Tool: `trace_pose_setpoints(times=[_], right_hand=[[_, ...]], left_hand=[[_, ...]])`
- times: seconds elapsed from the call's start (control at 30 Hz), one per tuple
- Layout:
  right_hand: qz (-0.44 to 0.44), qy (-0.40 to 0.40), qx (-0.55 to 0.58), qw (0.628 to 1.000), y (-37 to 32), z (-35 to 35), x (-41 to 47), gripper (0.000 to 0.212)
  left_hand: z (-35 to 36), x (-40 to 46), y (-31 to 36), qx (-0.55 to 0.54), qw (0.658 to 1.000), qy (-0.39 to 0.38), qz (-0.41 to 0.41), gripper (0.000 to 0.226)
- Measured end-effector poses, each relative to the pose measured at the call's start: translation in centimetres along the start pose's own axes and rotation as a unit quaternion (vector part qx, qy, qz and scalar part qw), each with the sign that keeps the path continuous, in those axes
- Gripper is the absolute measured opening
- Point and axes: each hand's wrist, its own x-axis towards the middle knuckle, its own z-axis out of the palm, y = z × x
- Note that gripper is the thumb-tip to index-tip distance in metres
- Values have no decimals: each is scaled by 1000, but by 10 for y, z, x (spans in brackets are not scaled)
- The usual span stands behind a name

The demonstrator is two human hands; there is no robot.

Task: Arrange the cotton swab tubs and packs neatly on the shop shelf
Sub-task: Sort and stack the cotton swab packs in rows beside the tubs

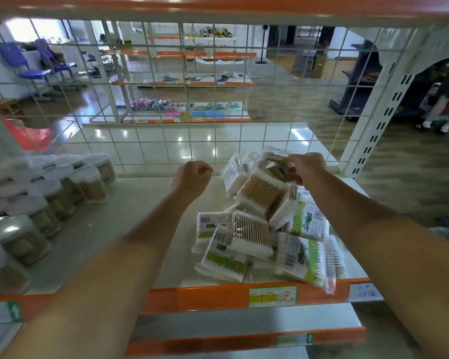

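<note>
Several round clear cotton swab tubs point(62, 187) with white lids stand in rows on the left of the white shelf point(145, 203). A loose heap of flat cotton swab packs point(259, 229) lies on the right side. My right hand point(309, 164) pinches one pack point(272, 161) at the far top of the heap, lifted against the wire grid. My left hand point(192, 174) hovers above the bare middle of the shelf with its fingers curled and holds nothing.
A white wire grid point(166, 141) backs the shelf. An orange rail point(213, 296) with price labels runs along the front edge; one pack point(309, 265) overhangs it. A white slotted upright point(373, 130) stands at the right. Another orange-edged shelf sits overhead.
</note>
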Motion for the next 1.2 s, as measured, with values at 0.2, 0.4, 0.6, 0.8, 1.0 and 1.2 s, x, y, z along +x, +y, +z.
trace_pose_setpoints(times=[0.2, 0.4, 0.6, 0.8, 1.0, 1.2], right_hand=[[70, -25, 95, 993, -11, 4, -9, 21], [81, -14, 174, 981, -12, 5, -19, 17], [27, -23, 158, 987, -16, -2, -28, 17], [-44, -37, 107, 993, -32, -10, -43, 16], [-107, -105, 65, 987, -40, 3, -65, 5], [-172, -155, 25, 972, -49, 40, -92, 10]], left_hand=[[-10, -5, -12, 10, 1000, -12, -1, 20], [-19, -6, -18, -4, 1000, -4, -11, 21], [-22, 0, -11, -30, 999, -1, -30, 21], [-29, 10, 5, -72, 997, -26, -27, 21], [-44, 8, 16, -119, 992, -42, -17, 23], [-63, -5, 5, -241, 967, -76, -45, 20]])
